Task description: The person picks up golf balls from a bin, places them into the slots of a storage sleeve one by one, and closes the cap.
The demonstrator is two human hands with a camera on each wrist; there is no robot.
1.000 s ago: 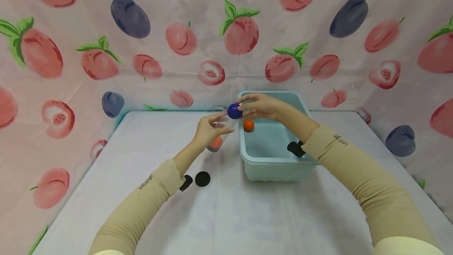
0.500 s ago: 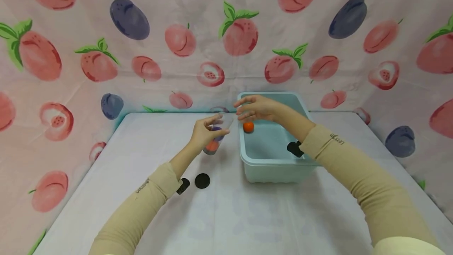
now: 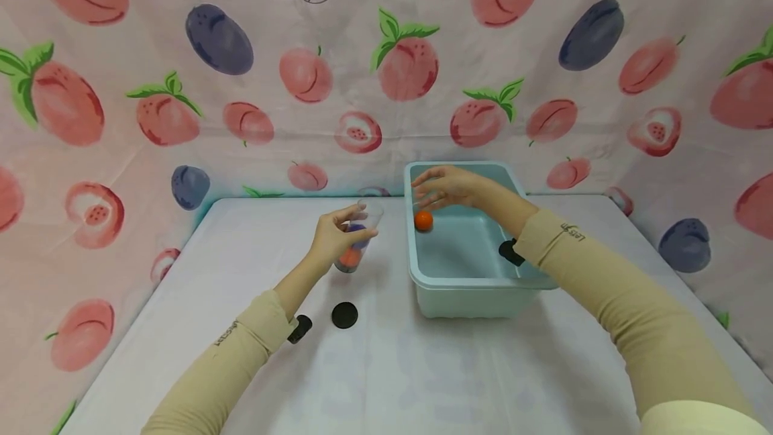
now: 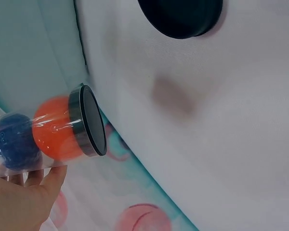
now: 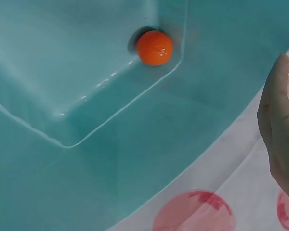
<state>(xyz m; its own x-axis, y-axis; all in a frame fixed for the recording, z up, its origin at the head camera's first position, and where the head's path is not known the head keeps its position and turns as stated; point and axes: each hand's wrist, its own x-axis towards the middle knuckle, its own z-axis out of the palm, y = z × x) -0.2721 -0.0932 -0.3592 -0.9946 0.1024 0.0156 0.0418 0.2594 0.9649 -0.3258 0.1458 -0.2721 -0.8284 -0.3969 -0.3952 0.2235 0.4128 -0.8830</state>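
Observation:
My left hand (image 3: 331,240) grips a clear plastic tube (image 3: 370,212), tilted above the table. Inside the tube an orange ball (image 4: 58,127) sits against the black end cap (image 4: 92,120), with a blue ball (image 4: 17,142) behind it. My right hand (image 3: 447,188) is over the left back part of the light blue bin (image 3: 471,282), its fingers extended and holding nothing. Below that hand another orange ball (image 5: 154,48) lies in a corner of the bin floor.
A round black lid (image 3: 345,315) lies on the white table (image 3: 386,368), in front of the tube. Black wrist cameras show at my left sleeve (image 3: 300,329) and right sleeve (image 3: 511,252). A fruit-printed cloth (image 3: 386,113) hangs behind the table.
The blue ball has left my right fingers and dropped into the tube. My left hand has drawn the tube left and slightly down, while my right hand has shifted over the bin.

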